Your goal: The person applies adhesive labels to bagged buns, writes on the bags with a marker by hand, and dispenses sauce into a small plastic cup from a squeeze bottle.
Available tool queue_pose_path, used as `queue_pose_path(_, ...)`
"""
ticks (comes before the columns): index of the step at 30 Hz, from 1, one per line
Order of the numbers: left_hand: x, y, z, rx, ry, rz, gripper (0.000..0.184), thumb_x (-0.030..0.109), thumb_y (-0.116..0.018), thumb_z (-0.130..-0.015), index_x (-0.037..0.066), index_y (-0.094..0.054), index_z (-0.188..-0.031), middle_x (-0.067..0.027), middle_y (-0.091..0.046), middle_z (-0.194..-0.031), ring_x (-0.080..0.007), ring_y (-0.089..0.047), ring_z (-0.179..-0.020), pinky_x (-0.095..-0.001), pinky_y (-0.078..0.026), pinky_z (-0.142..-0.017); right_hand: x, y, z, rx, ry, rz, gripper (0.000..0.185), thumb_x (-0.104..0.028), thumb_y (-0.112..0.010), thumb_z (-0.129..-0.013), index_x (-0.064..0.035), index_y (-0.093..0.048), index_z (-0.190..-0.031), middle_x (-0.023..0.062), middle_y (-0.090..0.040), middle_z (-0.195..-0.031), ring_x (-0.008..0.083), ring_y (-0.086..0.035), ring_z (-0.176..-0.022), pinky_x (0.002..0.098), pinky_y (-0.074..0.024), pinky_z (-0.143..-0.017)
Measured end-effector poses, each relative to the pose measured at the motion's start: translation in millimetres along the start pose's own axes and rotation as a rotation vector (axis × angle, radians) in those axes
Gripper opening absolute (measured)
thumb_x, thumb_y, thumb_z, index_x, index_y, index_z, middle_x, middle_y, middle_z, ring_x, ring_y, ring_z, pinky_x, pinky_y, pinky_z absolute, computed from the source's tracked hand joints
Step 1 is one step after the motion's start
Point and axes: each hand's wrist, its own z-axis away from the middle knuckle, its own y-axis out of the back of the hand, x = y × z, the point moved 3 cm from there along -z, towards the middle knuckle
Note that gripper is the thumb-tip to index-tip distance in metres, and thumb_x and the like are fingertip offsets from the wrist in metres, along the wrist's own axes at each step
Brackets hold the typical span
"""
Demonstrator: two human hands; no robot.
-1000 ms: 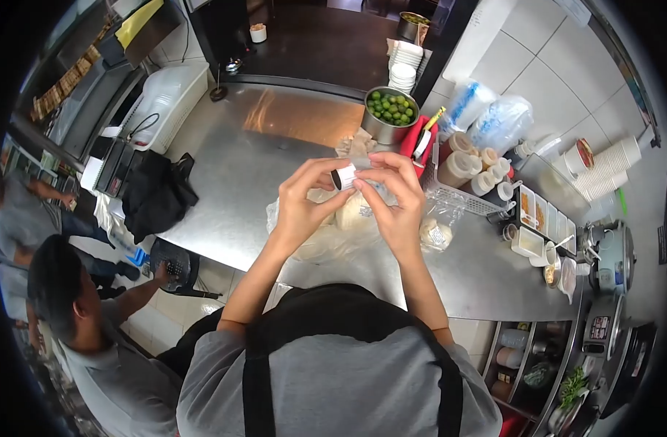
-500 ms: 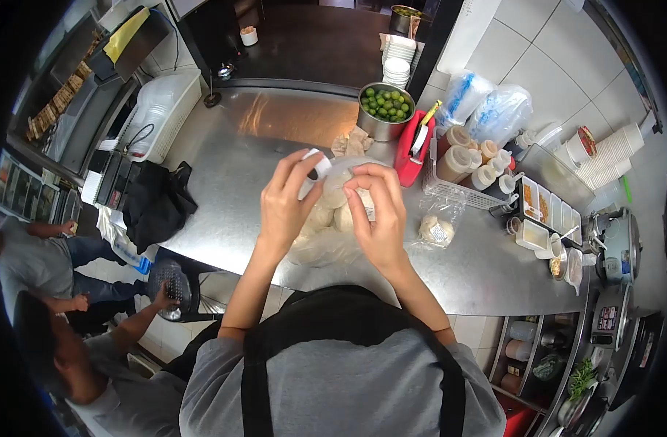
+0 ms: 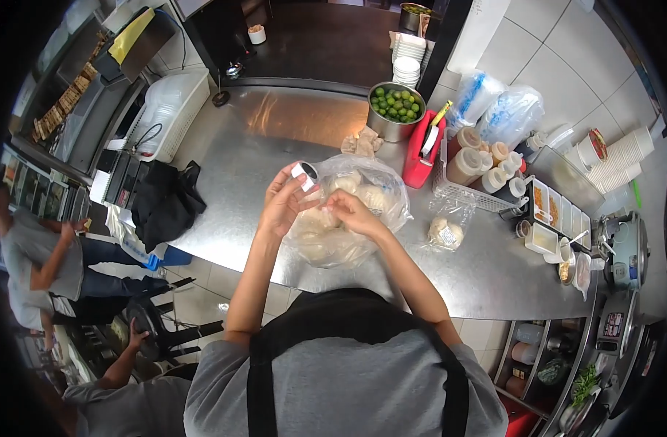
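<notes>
My left hand [image 3: 284,201] is closed around a small white roll [image 3: 304,175] with a dark core, perhaps labels or tape. It is above the left edge of a large clear plastic bag [image 3: 388,191] lying on the steel counter. Inside the bag are several pale round dough-like balls [image 3: 346,180]. My right hand [image 3: 351,213] is over the middle of the bag with its fingertips pinched together, close to my left fingers. What they hold, if anything, is too small to make out. A smaller clear packet [image 3: 445,231] with a printed label sits to the right.
Behind the bag are crumpled brown paper [image 3: 362,142], a pot of green limes [image 3: 396,109] and a red tape dispenser [image 3: 424,155]. Sauce bottles fill a basket [image 3: 470,195] at the right. A black cloth bag [image 3: 161,200] lies left. Other people stand beyond the counter's left end.
My hands have lowered and moved apart from the bag's upper part, exposing more of it. The roll now shows plainly in my left hand. At left, a person's hand has shifted a black stool.
</notes>
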Motion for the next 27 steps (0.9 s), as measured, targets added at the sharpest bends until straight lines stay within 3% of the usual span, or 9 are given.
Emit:
queue_pose_path(2,1.7,-2.1,2.7,0.005,-0.031,-0.005,0.042,0.013,-0.067,-0.085,0.010,-0.050,-0.124,-0.0079,-0.065,-0.102,-0.0291,-0.066,-0.095,-0.0427,-0.058,-0.074,-4.5,10.3,-5.7,0.052,0.020,0.031,0.007,-0.008,-0.057,-0.092,-0.0055,-0.051,-0.094,-0.0011,-0.053,-0.087,0.0074,-0.051,-0.080,0.0229,-0.0426,-0.072)
queue_pose_path(6,-2.5,2.0,6.4,0.014,-0.026,0.017,0.042,0.013,-0.066,-0.086,0.010,-0.050,-0.124,-0.0088,-0.065,-0.103,-0.0283,-0.066,-0.094,-0.0436,-0.057,-0.075,-17.4,27.1,-6.9,0.151,0.111,0.121,0.009,-0.008,-0.057,-0.091,-0.0033,-0.050,-0.095,0.0067,-0.061,-0.097,0.0136,-0.058,-0.098,0.0286,-0.0452,-0.085)
queue_pose_path(7,-4.1,1.8,6.5,0.009,-0.022,0.017,0.042,0.013,-0.066,-0.086,0.010,-0.050,-0.124,-0.0088,-0.065,-0.103,-0.0281,-0.066,-0.093,-0.0439,-0.057,-0.076,-18.9,28.7,-7.2,0.139,0.049,0.189,0.009,-0.007,-0.058,-0.089,-0.0019,-0.051,-0.092,0.0127,-0.063,-0.104,0.0221,-0.058,-0.109,0.0324,-0.0435,-0.093)
queue_pose_path(10,-3.2,2.4,5.5,0.006,-0.051,0.053,0.041,0.013,-0.065,-0.086,0.010,-0.049,-0.124,-0.0088,-0.065,-0.102,-0.0276,-0.065,-0.093,-0.0460,-0.057,-0.077,-27.7,22.3,-6.7,0.014,0.177,0.456,0.010,-0.005,-0.062,-0.085,-0.0033,-0.052,-0.088,0.0114,-0.059,-0.113,0.0240,-0.057,-0.108,0.0348,-0.0431,-0.093)
queue_pose_path(13,1.7,7.1,2.0,0.009,-0.100,0.099,0.040,0.013,-0.064,-0.087,0.010,-0.049,-0.124,-0.0090,-0.064,-0.101,-0.0270,-0.065,-0.092,-0.0488,-0.057,-0.079,-22.5,18.8,-7.9,-0.003,0.304,0.633,0.013,-0.003,-0.065,-0.078,-0.0035,-0.054,-0.085,0.0142,-0.054,-0.120,0.0320,-0.054,-0.112,0.0365,-0.0430,-0.093)
queue_pose_path(18,3.7,10.2,-0.6,-0.018,-0.140,0.049,0.034,0.016,-0.061,-0.089,0.011,-0.049,-0.120,-0.0089,-0.062,-0.110,-0.0200,-0.063,-0.093,-0.0606,-0.050,-0.088,-16.0,18.0,-5.6,-0.023,0.240,0.749,0.008,-0.002,-0.066,-0.076,-0.0016,-0.058,-0.079,0.0154,-0.050,-0.124,0.0323,-0.052,-0.115,0.0370,-0.0433,-0.093)
queue_pose_path(21,0.1,10.2,-1.7,-0.024,-0.133,0.047,0.034,0.014,-0.061,-0.089,0.011,-0.050,-0.120,-0.0087,-0.062,-0.110,-0.0210,-0.063,-0.093,-0.0596,-0.050,-0.088,-14.8,11.5,-6.5,0.021,0.278,0.794,0.007,-0.001,-0.066,-0.072,-0.0008,-0.059,-0.072,0.0154,-0.052,-0.120,0.0315,-0.054,-0.109,0.0384,-0.0445,-0.090)
queue_pose_path(24,0.4,7.4,-0.5,-0.001,-0.133,0.111,0.035,0.011,-0.063,-0.087,0.008,-0.051,-0.120,-0.0097,-0.064,-0.101,-0.0265,-0.065,-0.092,-0.0487,-0.058,-0.078,-12.5,3.9,-7.3,0.065,0.327,0.865,0.007,0.000,-0.066,-0.070,-0.0008,-0.059,-0.070,0.0146,-0.053,-0.116,0.0314,-0.055,-0.105,0.0402,-0.0448,-0.088)
queue_pose_path(27,0.4,6.9,0.2,-0.004,-0.132,0.119,0.036,0.011,-0.064,-0.087,0.008,-0.051,-0.120,-0.0102,-0.065,-0.101,-0.0272,-0.065,-0.091,-0.0477,-0.058,-0.078,-10.8,1.9,-6.8,0.097,0.356,0.883,0.010,-0.001,-0.068,-0.068,-0.0012,-0.058,-0.070,0.0139,-0.053,-0.113,0.0315,-0.054,-0.105,0.0414,-0.0444,-0.087)
